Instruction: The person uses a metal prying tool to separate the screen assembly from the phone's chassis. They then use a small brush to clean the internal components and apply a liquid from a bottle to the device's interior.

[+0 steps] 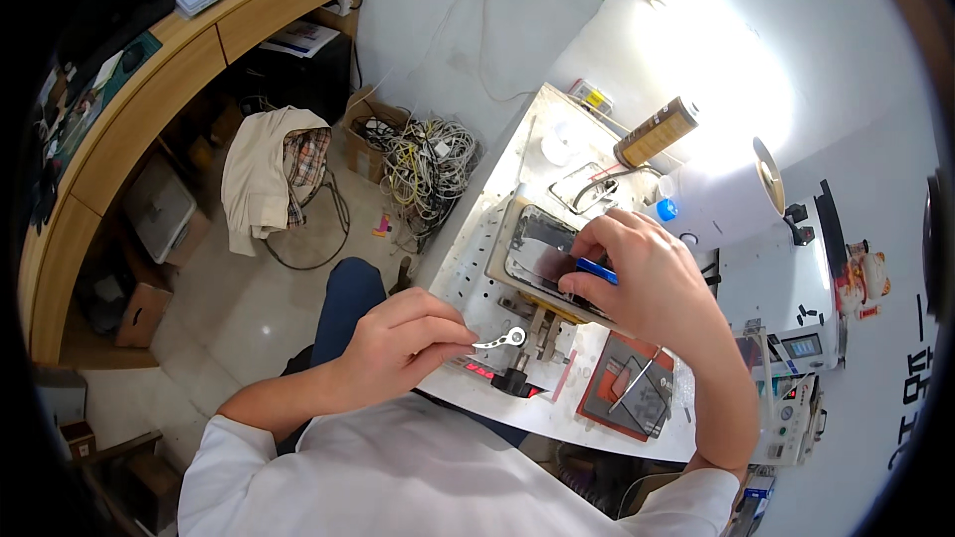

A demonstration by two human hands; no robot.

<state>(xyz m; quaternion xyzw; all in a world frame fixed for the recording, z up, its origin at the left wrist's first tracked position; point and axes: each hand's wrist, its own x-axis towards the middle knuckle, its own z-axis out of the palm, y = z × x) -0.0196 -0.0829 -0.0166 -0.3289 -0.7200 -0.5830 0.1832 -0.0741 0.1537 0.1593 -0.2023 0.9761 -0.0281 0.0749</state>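
Observation:
At the middle of the white workbench (453, 283), a phone-sized panel with a dark border and greyish, shiny face (538, 239) lies on a flat plate of a bench fixture (500, 251). My right hand (642, 268) reaches over its right side. The fingers pinch a slim blue tool (595, 269); its working end is hidden. Lower left, my left hand (413, 343) has its fingertips closed on the end of a silver lever with holes (502, 339), joined to the fixture's front. A black knob (514, 378) sits just below the lever.
An orange-brown mat (610, 425) carries a dark glass panel (637, 393) and a thin metal tool. Behind stand a brown spray can (657, 132), a blue-capped bottle (667, 209) and a white cylinder (726, 201). Bundled cables (430, 164) lie on the floor at left.

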